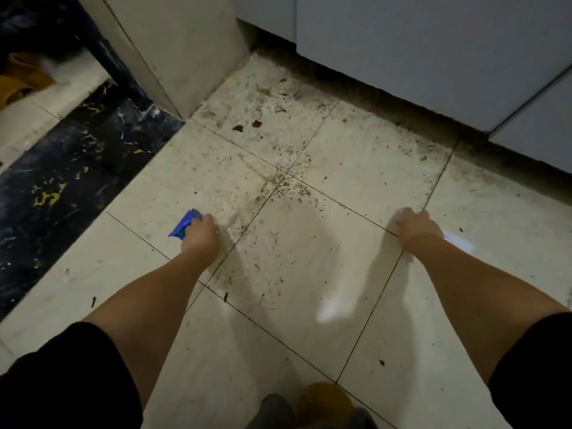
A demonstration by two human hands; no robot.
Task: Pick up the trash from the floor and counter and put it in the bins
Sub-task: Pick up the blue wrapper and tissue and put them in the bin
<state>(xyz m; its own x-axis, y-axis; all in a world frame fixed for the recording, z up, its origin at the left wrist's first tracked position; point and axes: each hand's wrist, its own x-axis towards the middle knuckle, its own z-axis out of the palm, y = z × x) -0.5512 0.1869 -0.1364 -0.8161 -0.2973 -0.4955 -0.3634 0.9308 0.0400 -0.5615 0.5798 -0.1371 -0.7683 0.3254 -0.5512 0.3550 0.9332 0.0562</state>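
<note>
Floor tiles (356, 168): pale, smooth, semi-gloss ceramic look, speckled with dark gritty debris. Threshold strip (62, 181): black, polished, marble-like with yellow veining. Wrapper (182, 226): blue, shiny, crinkled plastic film. Cabinet fronts (418, 51): grey, smooth, matt. Sleeves (62, 382): black matt cloth.

The fingers of the left hand (200, 235) curl under and out of sight, covering much of the blue wrapper (185, 226), whose print is too blurred to read. At three o'clock, the right hand (416, 227) hides its fingers too; the pale scrap (458, 241) beside it is too blurred to identify. At six o'clock, dark and orange footwear (325, 404) is cut off by the edge.
</note>
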